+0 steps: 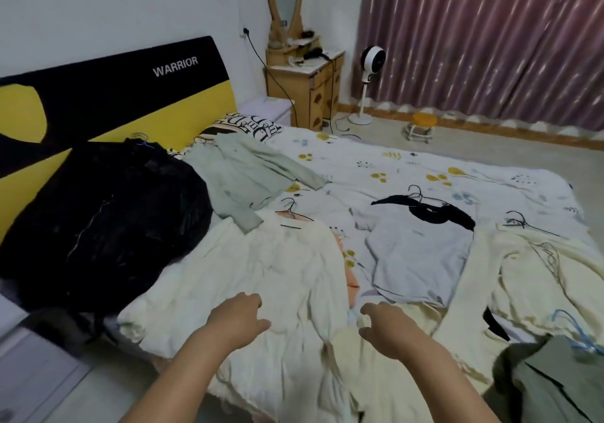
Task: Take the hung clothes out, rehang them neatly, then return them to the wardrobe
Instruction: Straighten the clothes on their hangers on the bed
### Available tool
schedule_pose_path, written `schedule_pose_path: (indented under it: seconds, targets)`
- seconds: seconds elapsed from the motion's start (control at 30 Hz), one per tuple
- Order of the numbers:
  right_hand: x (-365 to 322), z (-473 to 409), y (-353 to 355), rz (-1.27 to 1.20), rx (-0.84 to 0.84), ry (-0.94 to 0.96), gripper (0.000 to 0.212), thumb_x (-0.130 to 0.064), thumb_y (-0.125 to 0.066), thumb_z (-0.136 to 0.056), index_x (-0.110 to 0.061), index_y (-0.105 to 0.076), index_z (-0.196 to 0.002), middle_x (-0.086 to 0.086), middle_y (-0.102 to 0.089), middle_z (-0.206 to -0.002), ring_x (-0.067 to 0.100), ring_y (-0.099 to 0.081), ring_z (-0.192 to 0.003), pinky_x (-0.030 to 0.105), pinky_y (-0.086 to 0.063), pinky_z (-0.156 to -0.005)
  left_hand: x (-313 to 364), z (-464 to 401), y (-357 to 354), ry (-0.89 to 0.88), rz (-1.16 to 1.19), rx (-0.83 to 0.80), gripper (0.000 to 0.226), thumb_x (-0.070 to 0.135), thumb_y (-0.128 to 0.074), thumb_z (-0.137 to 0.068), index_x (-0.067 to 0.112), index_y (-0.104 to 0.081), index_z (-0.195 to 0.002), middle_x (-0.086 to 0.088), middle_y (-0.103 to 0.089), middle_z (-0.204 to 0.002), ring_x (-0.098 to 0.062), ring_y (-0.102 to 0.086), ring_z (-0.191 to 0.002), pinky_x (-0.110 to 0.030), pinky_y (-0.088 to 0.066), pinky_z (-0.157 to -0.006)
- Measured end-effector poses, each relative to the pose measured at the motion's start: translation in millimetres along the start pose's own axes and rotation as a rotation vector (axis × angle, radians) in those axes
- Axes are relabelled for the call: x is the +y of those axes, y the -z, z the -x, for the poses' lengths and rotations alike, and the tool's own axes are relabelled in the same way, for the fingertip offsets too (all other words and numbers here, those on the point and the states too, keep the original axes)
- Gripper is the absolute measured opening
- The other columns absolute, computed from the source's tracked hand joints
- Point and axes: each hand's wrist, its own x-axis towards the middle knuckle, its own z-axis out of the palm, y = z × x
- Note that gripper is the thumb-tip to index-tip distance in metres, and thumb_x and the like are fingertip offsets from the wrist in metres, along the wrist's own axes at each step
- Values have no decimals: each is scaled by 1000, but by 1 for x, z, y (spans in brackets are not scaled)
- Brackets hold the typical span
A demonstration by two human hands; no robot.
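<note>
A cream garment (261, 269) on a wire hanger (292, 215) lies spread over the near side of the bed (408, 167). My left hand (238, 319) and my right hand (387, 331) hover just above its lower part, fingers loosely curled, holding nothing. To the right lie a lilac T-shirt with black collar (421, 256) on a hanger, and another cream garment (539, 275) with hangers on it. A pale green top (242, 174) and a black jacket (108, 220) lie to the left near the headboard. A grey-green garment (549, 383) sits at the bottom right.
A black-and-yellow headboard (130, 95) stands at the left. Beyond the bed are a wooden dressing table (307, 72) with cables, a white standing fan (371, 63), a small stool (421, 125) and pink curtains (490, 30). Floor runs along the bed's near left edge.
</note>
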Motion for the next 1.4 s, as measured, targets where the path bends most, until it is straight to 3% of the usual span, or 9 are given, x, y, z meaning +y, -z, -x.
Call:
schedule_pose_path:
  seconds: [0.2, 0.43, 0.93, 1.13, 1.4]
  targets:
    - [-70, -56, 7, -17, 7, -56, 38, -27, -46, -94, -14, -46, -129, 9, -48, -132, 27, -45, -122, 36, -40, -99, -73, -54, 34, -37, -34, 5, 48, 44, -42, -94, 19, -38, -135, -1, -42, -135, -18, -50, -114, -26, -41, -86]
    - [-102, -115, 20, 25, 20, -80, 36, -28, -43, -96, -15, -46, -129, 8, -47, -130, 25, -48, -117, 35, -43, -95, -104, -120, 58, -97, -31, 12, 45, 42, -41, -94, 20, -39, -133, -1, -44, -132, -19, -51, -111, -27, -40, -85]
    - [-100, -304, 44, 11, 67, -104, 39, -30, -41, -96, -15, -41, -132, 9, -46, -130, 27, -41, -121, 34, -42, -92, -115, -300, 89, -94, -52, 74, 39, 37, -37, -97, 21, -40, -132, 1, -47, -127, -17, -48, -113, -28, -38, -89]
    - [-92, -371, 33, 31, 86, -166, 41, -32, -40, -97, -16, -38, -134, 7, -46, -130, 26, -45, -118, 33, -40, -92, -120, -382, 78, -124, -48, 75, 40, 34, -37, -97, 21, -38, -135, 2, -44, -132, -17, -46, -118, -29, -38, -93]
    - [-76, -473, -1, -63, 89, -289, 49, -33, -36, -98, -15, -23, -142, 6, -34, -140, 24, -39, -126, 31, -38, -97, -130, -520, 44, -213, -133, 45, 38, 34, -40, -95, 22, -37, -132, 4, -41, -134, -16, -41, -122, -30, -36, -97]
